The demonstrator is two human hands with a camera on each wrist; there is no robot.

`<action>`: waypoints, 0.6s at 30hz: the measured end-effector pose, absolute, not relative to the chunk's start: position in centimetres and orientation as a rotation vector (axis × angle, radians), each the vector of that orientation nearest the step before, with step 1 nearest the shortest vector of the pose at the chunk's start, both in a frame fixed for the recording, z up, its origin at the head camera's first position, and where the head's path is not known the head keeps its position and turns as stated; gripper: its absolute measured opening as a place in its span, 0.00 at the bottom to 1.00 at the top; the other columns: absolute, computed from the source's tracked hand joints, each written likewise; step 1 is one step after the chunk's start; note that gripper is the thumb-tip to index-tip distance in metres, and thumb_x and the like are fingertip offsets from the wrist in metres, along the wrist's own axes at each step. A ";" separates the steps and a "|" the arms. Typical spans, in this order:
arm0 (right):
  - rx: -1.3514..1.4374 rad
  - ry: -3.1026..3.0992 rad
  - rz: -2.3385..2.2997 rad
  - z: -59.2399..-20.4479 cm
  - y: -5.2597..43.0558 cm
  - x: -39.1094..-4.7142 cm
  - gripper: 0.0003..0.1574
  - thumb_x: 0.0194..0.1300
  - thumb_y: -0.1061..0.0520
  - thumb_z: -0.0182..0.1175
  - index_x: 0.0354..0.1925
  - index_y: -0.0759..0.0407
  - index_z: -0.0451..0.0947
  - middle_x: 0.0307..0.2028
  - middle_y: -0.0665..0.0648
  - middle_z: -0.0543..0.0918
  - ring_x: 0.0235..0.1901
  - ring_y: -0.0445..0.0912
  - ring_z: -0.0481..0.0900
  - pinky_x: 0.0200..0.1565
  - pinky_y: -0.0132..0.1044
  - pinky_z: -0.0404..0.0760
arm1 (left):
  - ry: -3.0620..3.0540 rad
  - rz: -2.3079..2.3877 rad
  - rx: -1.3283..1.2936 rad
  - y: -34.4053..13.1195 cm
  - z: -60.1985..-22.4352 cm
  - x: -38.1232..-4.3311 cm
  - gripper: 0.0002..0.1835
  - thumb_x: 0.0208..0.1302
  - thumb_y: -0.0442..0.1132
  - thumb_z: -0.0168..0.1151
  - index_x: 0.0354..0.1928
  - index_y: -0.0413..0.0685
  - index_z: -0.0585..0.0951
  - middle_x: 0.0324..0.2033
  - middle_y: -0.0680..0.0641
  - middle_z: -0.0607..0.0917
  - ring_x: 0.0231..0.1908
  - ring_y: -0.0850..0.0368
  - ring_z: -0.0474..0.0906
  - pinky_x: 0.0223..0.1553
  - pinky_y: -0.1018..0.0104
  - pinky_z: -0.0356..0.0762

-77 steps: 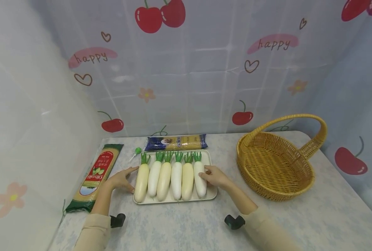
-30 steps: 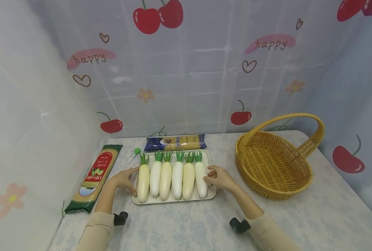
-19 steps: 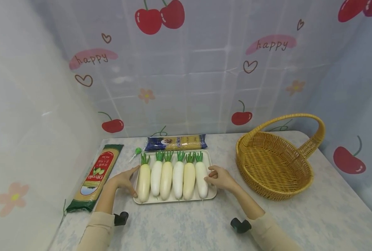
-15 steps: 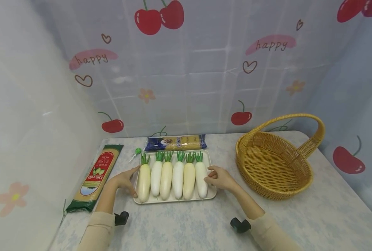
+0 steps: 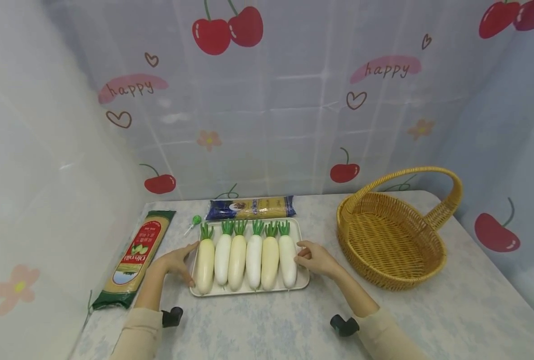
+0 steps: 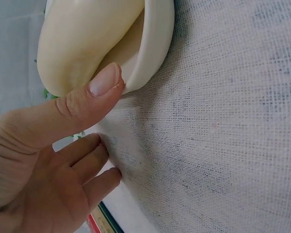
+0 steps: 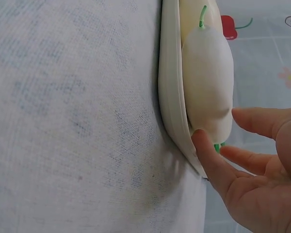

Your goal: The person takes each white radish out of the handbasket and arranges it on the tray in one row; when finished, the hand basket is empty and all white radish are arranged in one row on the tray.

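Observation:
Several white and cream daikon radishes with green tops lie side by side on a cream tray (image 5: 249, 292) in the head view. My left hand (image 5: 175, 262) is at the tray's left side, beside the leftmost cream daikon (image 5: 205, 267). In the left wrist view its thumb (image 6: 85, 102) is at the tray rim, and the other fingers rest loosely on the cloth. At the other end, my right hand (image 5: 317, 258) is beside the rightmost white daikon (image 5: 287, 261). The right wrist view has the thumb (image 7: 259, 120) at that daikon and a fingertip by the tray rim.
A wicker basket (image 5: 390, 282) with a tall handle stands on the right. Behind the tray lies a blue and yellow pasta packet (image 5: 251, 207). A green lollipop (image 5: 197, 219) and a green-ended Olivoilà packet (image 5: 134, 260) lie on the left.
My right hand has shifted slightly right, and my left thumb has come closer to the tray's near corner. The outer daikons sit slightly further right on the tray. The last half second shows little movement.

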State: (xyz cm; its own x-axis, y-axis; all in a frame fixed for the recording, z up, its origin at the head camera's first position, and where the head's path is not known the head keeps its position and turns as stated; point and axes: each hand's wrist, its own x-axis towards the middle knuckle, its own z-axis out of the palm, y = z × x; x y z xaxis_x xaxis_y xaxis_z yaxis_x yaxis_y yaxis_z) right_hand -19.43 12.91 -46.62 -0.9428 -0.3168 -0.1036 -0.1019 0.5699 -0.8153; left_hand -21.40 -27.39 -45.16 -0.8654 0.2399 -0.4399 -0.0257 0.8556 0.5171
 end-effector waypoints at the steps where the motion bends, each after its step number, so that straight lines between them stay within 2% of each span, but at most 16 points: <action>1: -0.336 2.561 -1.315 -46.6 12.9 -19.4 0.30 0.63 0.60 0.58 0.60 0.73 0.67 0.41 0.64 0.82 0.42 0.54 0.80 0.40 0.42 0.82 | 2.524 0.717 0.152 -27.4 -45.2 -21.4 0.67 0.27 0.35 0.82 0.72 0.40 0.49 0.67 0.25 0.51 0.67 0.29 0.49 0.65 0.39 0.54; 14: -0.340 2.538 -1.363 -46.1 13.1 -19.0 0.31 0.62 0.60 0.59 0.59 0.76 0.66 0.41 0.66 0.81 0.41 0.55 0.80 0.39 0.42 0.82 | 2.518 0.734 0.147 -27.2 -44.8 -21.6 0.67 0.28 0.33 0.81 0.72 0.40 0.49 0.68 0.25 0.48 0.67 0.28 0.47 0.65 0.38 0.52; 18: -0.353 2.492 -1.424 -46.5 13.4 -19.0 0.32 0.62 0.60 0.60 0.59 0.77 0.65 0.42 0.67 0.80 0.41 0.54 0.80 0.39 0.41 0.82 | 2.523 0.744 0.197 -27.3 -45.0 -21.5 0.63 0.31 0.32 0.80 0.71 0.36 0.52 0.67 0.24 0.51 0.66 0.27 0.50 0.64 0.38 0.54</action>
State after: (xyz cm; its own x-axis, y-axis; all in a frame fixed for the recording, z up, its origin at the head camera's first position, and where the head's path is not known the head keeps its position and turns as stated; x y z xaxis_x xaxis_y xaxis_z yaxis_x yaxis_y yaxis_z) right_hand -18.98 13.39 -46.48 -0.9398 -0.3286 -0.0942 -0.0856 0.4932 -0.8657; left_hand -21.51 -27.34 -44.99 -0.8651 0.2703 -0.4226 -0.0023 0.8403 0.5421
